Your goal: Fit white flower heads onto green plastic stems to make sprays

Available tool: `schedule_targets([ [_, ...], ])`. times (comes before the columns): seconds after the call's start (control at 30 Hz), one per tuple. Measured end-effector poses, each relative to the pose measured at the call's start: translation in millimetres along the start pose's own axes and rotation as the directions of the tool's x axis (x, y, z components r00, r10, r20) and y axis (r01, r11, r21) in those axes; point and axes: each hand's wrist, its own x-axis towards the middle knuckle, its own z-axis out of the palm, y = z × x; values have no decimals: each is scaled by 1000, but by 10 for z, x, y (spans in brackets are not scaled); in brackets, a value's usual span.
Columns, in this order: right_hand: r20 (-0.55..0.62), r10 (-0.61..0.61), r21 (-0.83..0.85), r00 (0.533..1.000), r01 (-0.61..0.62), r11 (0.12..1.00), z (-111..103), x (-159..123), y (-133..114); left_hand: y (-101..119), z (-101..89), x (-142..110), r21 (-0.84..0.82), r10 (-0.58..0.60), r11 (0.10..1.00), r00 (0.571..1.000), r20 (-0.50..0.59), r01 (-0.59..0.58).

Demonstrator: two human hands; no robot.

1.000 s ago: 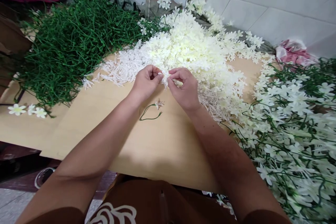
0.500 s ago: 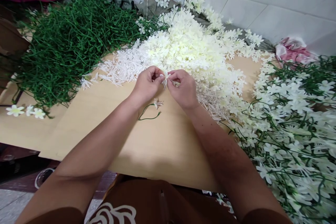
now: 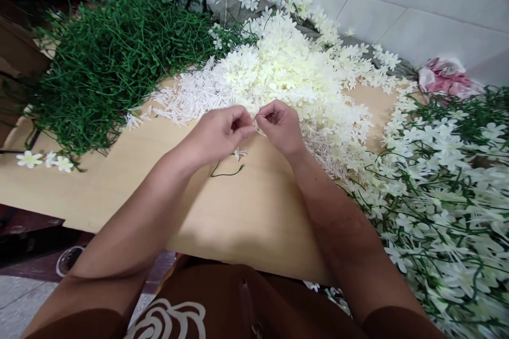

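Note:
My left hand [image 3: 226, 130] and my right hand [image 3: 281, 124] hover close together over the cardboard, each with thumb and forefinger pinched. A small whitish bit shows between the fingertips, too small to make out. Just behind them lies a heap of pale yellow-white artificial flower heads [image 3: 290, 66], with a pile of white stamens [image 3: 194, 92] to its left. Below my left hand rests a green artificial stem [image 3: 228, 174] with a white stamen tuft [image 3: 239, 154] at one end.
A tangled heap of green stems [image 3: 119, 58] fills the left. Assembled white flowers on stems [image 3: 445, 212] cover the right. Several loose flower heads [image 3: 29, 159] lie on the left of the cardboard [image 3: 246, 222]. A tiled wall [image 3: 413, 5] stands behind, near a pink-and-white cloth [image 3: 447, 78].
My left hand has shifted slightly down and turned, its fingers now a little apart from the right hand's. Half a second ago both hands met at a small white flower piece.

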Motion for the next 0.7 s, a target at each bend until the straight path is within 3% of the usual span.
schedule_targets([
  [0.07, 4, 25, 40, 1000, -25, 999, -15, 17, -1, 125, -8, -237, 177, 20, 982, 963, 270, -70],
  [0.1, 8, 38, 57, 999, -38, 998, -18, 23, -1, 161, 21, -345, 278, 22, 952, 937, 348, -125],
  [0.13, 16, 50, 72, 999, -51, 996, -18, 26, -2, 175, 68, -437, 385, 20, 909, 937, 349, -162],
  [0.23, 61, 70, 98, 996, -76, 992, -7, 17, -16, 104, 236, -582, 615, -51, 783, 977, 206, -88],
  [0.33, 93, 83, 117, 992, -94, 989, 3, -9, -42, -20, 317, -586, 697, -137, 715, 988, 65, 53],
  [0.5, 110, 91, 134, 990, -105, 985, -10, -34, -77, -93, 282, -594, 692, -166, 715, 986, 28, 101],
  [0.7, 193, 133, 234, 972, -177, 956, -30, -35, -103, -136, 256, -601, 656, -275, 699, 954, -122, 285],
])
